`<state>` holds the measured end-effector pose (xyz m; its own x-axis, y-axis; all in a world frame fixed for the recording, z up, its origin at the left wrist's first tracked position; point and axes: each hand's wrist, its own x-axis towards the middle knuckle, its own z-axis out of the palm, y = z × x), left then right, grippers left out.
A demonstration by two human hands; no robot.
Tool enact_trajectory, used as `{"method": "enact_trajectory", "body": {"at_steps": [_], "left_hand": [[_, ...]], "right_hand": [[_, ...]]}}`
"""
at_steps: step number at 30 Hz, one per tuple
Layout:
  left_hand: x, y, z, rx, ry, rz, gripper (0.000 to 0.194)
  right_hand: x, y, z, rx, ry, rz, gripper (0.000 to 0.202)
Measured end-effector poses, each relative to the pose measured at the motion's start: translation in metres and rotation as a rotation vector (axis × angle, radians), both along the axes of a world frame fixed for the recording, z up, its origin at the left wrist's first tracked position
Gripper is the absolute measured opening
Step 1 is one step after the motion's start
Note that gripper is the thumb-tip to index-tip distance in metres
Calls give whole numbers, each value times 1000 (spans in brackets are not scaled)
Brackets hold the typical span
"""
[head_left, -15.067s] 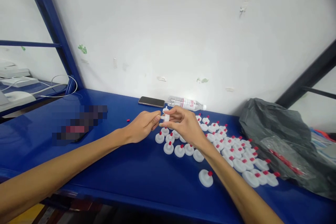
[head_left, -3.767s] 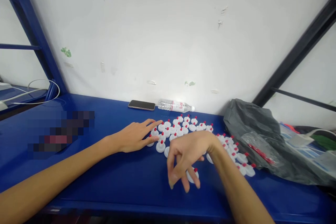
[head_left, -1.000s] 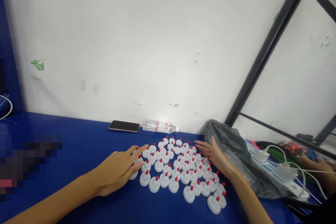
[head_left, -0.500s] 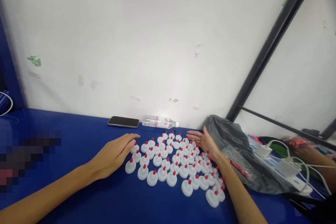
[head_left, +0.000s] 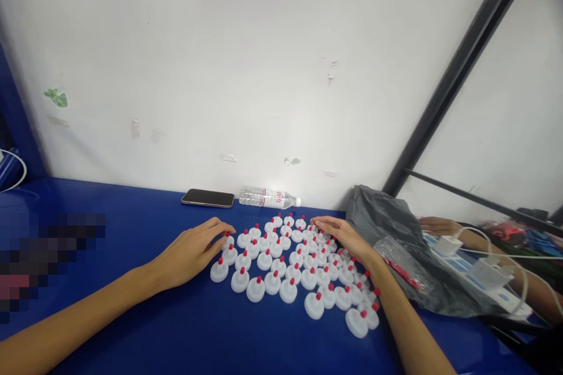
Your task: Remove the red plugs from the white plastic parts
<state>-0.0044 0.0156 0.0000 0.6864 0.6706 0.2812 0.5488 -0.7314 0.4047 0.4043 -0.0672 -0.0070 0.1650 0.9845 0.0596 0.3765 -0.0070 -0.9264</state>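
Note:
Many small white domed caps with red tips (head_left: 273, 282) stand in a loose cluster on the blue table. At the cluster's left edge is my left hand (head_left: 191, 251), palm down, with bent fingers and the thumb apart, beside a cap (head_left: 227, 240) that they partly hide. It does not lift anything. My right hand (head_left: 345, 239) reaches along the right side of the cluster. Its fingers are stretched inward over the caps at the back right, and it is not seen to hold any. Some caps under that hand are partly covered.
Against the white wall lie a phone (head_left: 208, 198) and a clear plastic bottle (head_left: 269, 197) on its side. To the right are a grey plastic bag (head_left: 373, 211), a clear packet of red pieces (head_left: 402, 272) and a power strip with chargers (head_left: 491, 274). Another person's arm (head_left: 484, 246) shows beyond.
My right hand has turned palm down and its raised thumb has lowered toward the back caps. My left hand stays at the left edge, its fingers a little more bent. The view has shifted slightly.

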Motion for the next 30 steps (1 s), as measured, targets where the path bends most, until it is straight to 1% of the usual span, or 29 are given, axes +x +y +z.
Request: {"method": "enact_trajectory", "body": {"at_steps": [6, 10, 18, 22, 24, 27, 30], "left_hand": [[-1, 5, -4, -28, -20, -36, 44], [-2, 4, -3, -25, -32, -38, 40], [1, 0, 3, -77, -124, 116, 36], [2, -2, 6, -98, -96, 149, 35], [2, -1, 5, -105, -96, 143, 34], [2, 2, -1, -83, -115, 108, 36], [3, 6, -8, -25, -156, 60, 40]], "right_hand": [[0, 2, -2, 17, -45, -20, 56], [0, 3, -2, 23, -63, -31, 54], [0, 3, -3, 8, -59, -52, 53], [0, 1, -4, 0, -45, -70, 56], [1, 2, -6, 4, -26, -81, 57], [4, 7, -10, 8, 39, -91, 58], [9, 13, -13, 17, 141, -99, 67]]}}
